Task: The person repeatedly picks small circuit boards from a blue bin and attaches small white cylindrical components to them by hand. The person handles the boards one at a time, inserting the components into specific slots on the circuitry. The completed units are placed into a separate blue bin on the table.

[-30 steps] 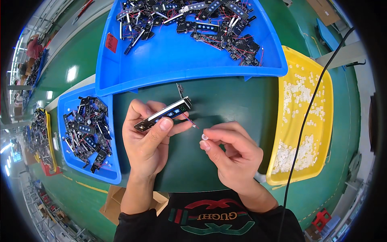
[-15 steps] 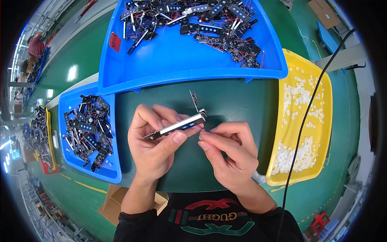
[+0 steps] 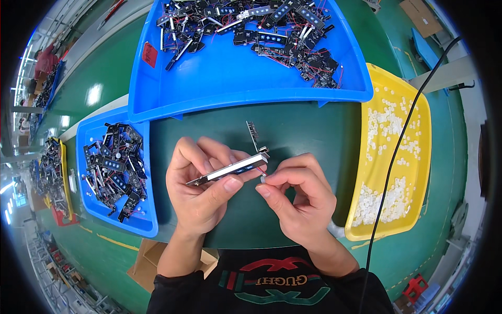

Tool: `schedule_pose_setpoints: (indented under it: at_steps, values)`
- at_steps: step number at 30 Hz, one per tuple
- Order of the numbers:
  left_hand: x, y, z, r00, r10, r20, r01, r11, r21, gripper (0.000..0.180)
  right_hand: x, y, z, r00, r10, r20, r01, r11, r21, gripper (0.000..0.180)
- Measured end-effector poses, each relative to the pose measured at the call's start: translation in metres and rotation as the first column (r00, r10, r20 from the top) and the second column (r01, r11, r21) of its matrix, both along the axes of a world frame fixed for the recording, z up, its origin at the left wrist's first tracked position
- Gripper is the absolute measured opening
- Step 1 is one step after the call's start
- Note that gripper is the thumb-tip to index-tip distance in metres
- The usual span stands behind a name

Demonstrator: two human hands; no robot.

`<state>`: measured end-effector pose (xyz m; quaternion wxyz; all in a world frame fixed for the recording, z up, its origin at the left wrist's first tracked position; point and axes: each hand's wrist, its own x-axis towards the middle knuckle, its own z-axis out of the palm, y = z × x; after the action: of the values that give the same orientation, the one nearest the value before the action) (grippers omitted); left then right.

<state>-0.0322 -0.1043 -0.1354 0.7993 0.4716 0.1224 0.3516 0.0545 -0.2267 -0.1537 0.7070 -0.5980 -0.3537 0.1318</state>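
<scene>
Small blue tray (image 3: pixel 89 172) at far left, holding a heap of black strip modules with thin wires. Well apart from the hands.

Left hand (image 3: pixel 201 191) clamps a narrow black strip module (image 3: pixel 230 170) between thumb below and fingers above and behind. The strip is held above the green tabletop (image 3: pixel 303 131), just in front of the chest. Its long axis runs from lower left to upper right, rising toward the right. A short second board piece (image 3: pixel 252 131) stands up from the strip's right end, tilted away from the body.

Right hand (image 3: pixel 298 201) sits just beside that right end, thumb and forefinger pinched on a small white piece (image 3: pixel 262 179), too small to identify. A thin red wire shows there. The pinch is touching or almost touching the strip's end; cannot tell which. So the right end is the working end, and the right hand is the nearer one to it.

Big blue tray (image 3: pixel 251 83) lies beyond the hands, more modules piled at its far side.

Yellow tray (image 3: pixel 413 157) at right, scattered with small white parts. A black cable (image 3: pixel 389 172) crosses over it.
</scene>
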Motion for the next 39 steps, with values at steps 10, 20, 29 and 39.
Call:
schedule_pose_setpoints:
  at_steps: [10,20,29,39]
  values:
    - [0.0,-0.001,0.001,1.0,-0.01,0.02,0.01,1.0,-0.017,0.036,0.0,-0.003,0.004,1.0,-0.002,-0.002,0.002,1.0,-0.027,0.023]
    - [-0.006,0.003,-0.006,0.991,-0.086,0.098,0.091,0.995,-0.047,0.034,0.003,0.006,0.0,0.865,-0.179,0.469,0.201,0.98,0.004,0.026]
    - [-0.003,-0.002,-0.001,0.997,-0.067,0.032,0.068,0.998,-0.016,0.033,0.002,0.001,0.001,0.815,-0.224,0.534,0.253,0.967,0.019,0.02]
    - [-0.007,0.003,-0.003,0.994,-0.111,0.026,0.108,0.991,0.08,0.031,0.0,-0.006,0.007,0.851,-0.116,0.512,0.168,0.984,-0.056,0.013]
